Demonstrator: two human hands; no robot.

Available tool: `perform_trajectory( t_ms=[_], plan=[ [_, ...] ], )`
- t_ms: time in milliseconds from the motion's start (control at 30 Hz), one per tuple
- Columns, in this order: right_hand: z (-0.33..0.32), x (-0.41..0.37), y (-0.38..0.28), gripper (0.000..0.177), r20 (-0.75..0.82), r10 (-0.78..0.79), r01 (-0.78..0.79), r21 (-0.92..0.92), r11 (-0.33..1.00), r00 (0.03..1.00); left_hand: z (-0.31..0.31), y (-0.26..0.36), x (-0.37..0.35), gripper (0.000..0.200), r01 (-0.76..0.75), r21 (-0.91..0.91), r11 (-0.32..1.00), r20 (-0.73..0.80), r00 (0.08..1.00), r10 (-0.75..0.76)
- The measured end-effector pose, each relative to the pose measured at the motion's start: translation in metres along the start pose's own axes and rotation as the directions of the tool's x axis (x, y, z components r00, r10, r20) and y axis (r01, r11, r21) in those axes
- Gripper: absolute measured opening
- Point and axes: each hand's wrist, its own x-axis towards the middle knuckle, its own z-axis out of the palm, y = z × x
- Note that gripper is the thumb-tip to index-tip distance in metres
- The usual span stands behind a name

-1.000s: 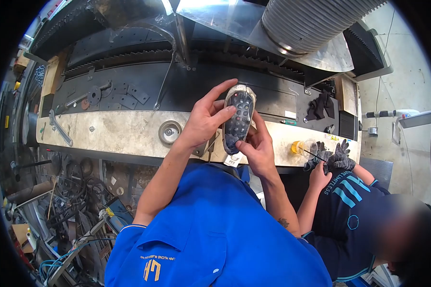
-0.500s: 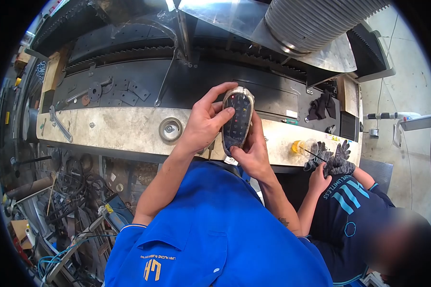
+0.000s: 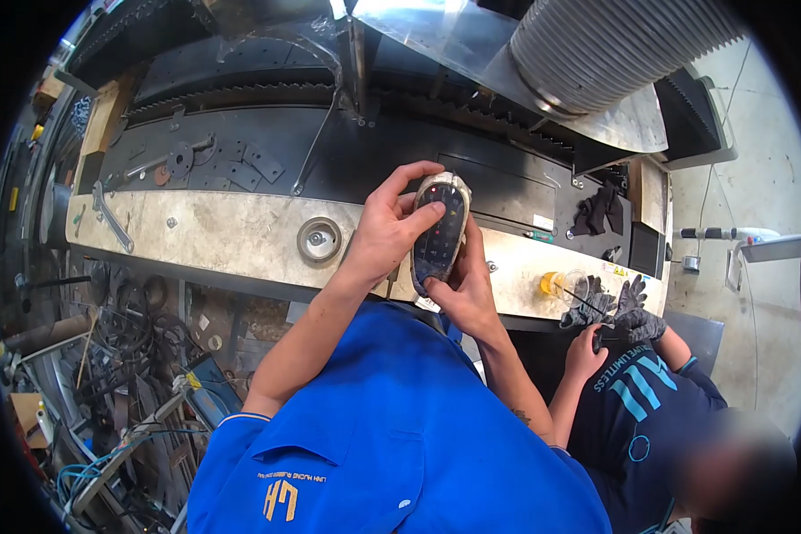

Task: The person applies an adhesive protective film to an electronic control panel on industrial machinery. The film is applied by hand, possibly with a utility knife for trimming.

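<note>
A handheld remote control (image 3: 438, 238) with a dark keypad, small red lights and a worn pale casing is held upright in front of my chest, over the front edge of the workbench. My left hand (image 3: 384, 236) grips its upper left side, the thumb resting on the upper keys. Around the lower right side wraps my right hand (image 3: 465, 289), with its thumb at the bottom end of the keypad. Some of the fingers are hidden behind the casing. On the bench, left of my left hand, sits a round metal dish (image 3: 319, 240) with a small piece inside.
A wrench (image 3: 113, 222) and flat metal plates (image 3: 240, 169) lie on the left. Above right hangs a large ribbed duct (image 3: 614, 53). A co-worker's gloved hand (image 3: 636, 316) is at the right, near a cup of yellow liquid (image 3: 554, 285). Scrap and cables (image 3: 125, 356) fill the lower left.
Both hands keep hold of the remote control, with my left thumb still on the upper keys. The view has shifted slightly. The co-worker's hands have moved little.
</note>
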Motion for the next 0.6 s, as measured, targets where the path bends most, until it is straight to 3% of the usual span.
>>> perform_trajectory(
  t_ms=[233, 333, 533, 600],
  plan=[
    [-0.002, 0.003, 0.0, 0.091, 0.011, 0.041, -0.041, 0.021, 0.999, 0.999, -0.006, -0.008, 0.001, 0.037, -0.006, -0.041, 0.999, -0.006, 1.0, 0.005],
    [-0.003, 0.006, 0.001, 0.091, 0.02, 0.036, -0.034, -0.074, 0.997, 0.999, -0.009, -0.01, 0.004, 0.033, 0.05, -0.093, 0.994, -0.061, 0.997, -0.055],
    [-0.005, 0.012, 0.01, 0.091, 0.05, 0.085, -0.083, -0.048, 0.995, 0.995, -0.017, -0.027, 0.011, 0.029, -0.021, -0.004, 1.0, -0.122, 0.992, 0.02],
    [-0.013, 0.025, 0.024, 0.092, 0.036, 0.186, -0.185, -0.031, 0.982, 0.982, -0.034, -0.055, 0.021, 0.032, -0.005, 0.106, 0.994, -0.159, 0.987, 0.022]
  ],
)
